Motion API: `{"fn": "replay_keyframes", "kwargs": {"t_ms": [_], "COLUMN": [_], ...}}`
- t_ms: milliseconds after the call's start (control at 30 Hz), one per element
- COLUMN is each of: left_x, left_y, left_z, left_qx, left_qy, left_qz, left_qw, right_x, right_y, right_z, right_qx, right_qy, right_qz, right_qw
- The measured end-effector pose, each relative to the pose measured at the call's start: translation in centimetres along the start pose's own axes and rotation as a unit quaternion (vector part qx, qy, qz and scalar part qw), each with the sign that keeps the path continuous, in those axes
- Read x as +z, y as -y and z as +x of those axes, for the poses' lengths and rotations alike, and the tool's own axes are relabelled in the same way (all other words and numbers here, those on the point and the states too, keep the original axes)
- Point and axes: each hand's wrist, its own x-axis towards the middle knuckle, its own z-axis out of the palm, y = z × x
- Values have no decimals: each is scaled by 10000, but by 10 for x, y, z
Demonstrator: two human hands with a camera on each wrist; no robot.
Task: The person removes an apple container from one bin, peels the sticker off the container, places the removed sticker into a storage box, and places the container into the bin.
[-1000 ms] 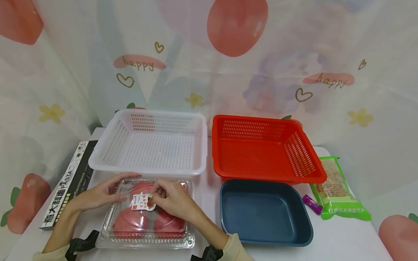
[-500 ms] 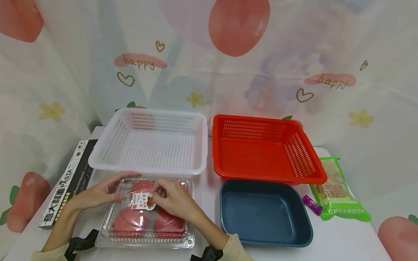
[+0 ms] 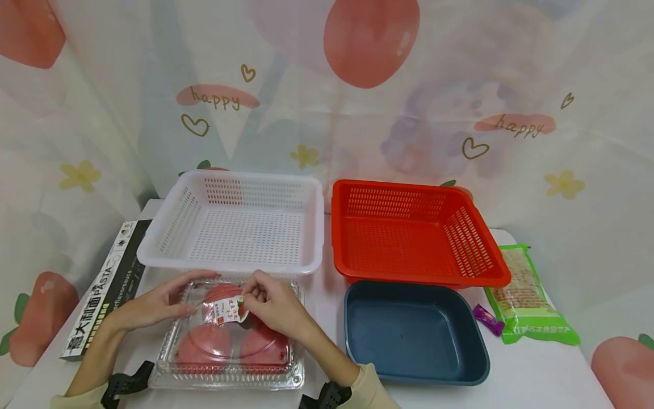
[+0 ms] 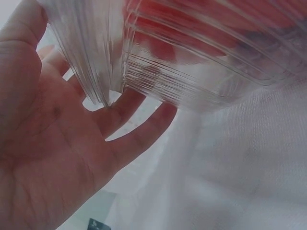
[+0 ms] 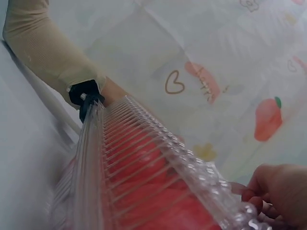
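A clear plastic clamshell box point(image 3: 232, 359) with several red, rounded items inside lies at the front left of the table. My left hand point(image 3: 148, 307) holds its far left corner, thumb on the lid side; in the left wrist view the hand's fingers point(image 4: 139, 139) reach round the ribbed box edge. My right hand point(image 3: 278, 307) pinches the right end of a white printed sticker point(image 3: 227, 310) with a strawberry picture. That end is lifted off the lid and the sticker bends. In the right wrist view, the right hand point(image 5: 285, 194) shows beyond the box's ribbed side.
Behind the box stands a white perforated basket point(image 3: 153, 258), with a red one point(image 3: 424, 276) to its right. A dark blue basin point(image 3: 416, 372) sits before the red basket. A pasta box point(image 3: 109, 289) lies far left; a purple-wrapped sweet point(image 3: 489, 320) and a green food packet point(image 3: 533, 301) lie right.
The right hand has risen slightly, lifting the sticker's right end, so the sticker now tilts and curls where it lay flat before. The left hand has stayed in place.
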Motion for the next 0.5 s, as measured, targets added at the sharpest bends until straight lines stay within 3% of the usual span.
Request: {"fn": "replay_keyframes", "kwargs": {"t_ms": [333, 500], "left_x": [1, 1], "left_y": [-2, -2], "left_z": [1, 0], "left_qx": [-9, -10], "left_qy": [-131, -151], "left_qz": [140, 146], "left_qw": [9998, 9998], "right_x": [-2, -2], "right_y": [0, 0], "right_z": [2, 2], "right_qx": [733, 801], "right_qy": [-98, -123], "right_qz": [1028, 1058], "right_qw": [9920, 9911]}}
